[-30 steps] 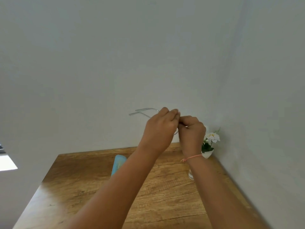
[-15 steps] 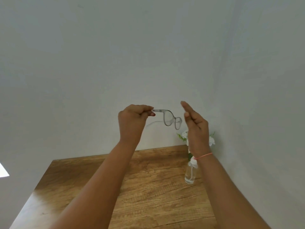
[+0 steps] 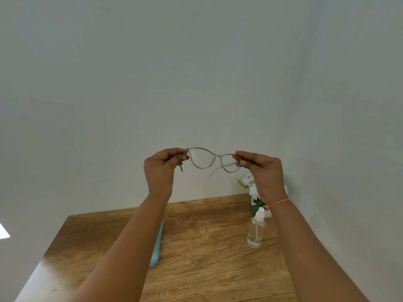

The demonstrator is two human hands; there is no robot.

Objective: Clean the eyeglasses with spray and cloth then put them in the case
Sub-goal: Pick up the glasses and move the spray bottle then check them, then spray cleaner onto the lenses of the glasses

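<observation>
Clear-framed eyeglasses (image 3: 212,159) are held up in front of the white wall, lenses facing me and spread wide. My left hand (image 3: 161,168) pinches the frame's left corner. My right hand (image 3: 261,168) pinches the right corner. A clear spray bottle (image 3: 256,231) with a white nozzle stands upright on the wooden table (image 3: 207,258), below my right wrist. A light blue case (image 3: 157,249) lies on the table, mostly hidden behind my left forearm. No cloth is visible.
A small white pot of white flowers (image 3: 250,188) stands in the table's far right corner, just behind the bottle. White walls close off the table at the back and on the right.
My right hand, open beside the glasses half a second ago, has taken the right corner. The glasses have turned from side-on to facing me and both hands have moved apart.
</observation>
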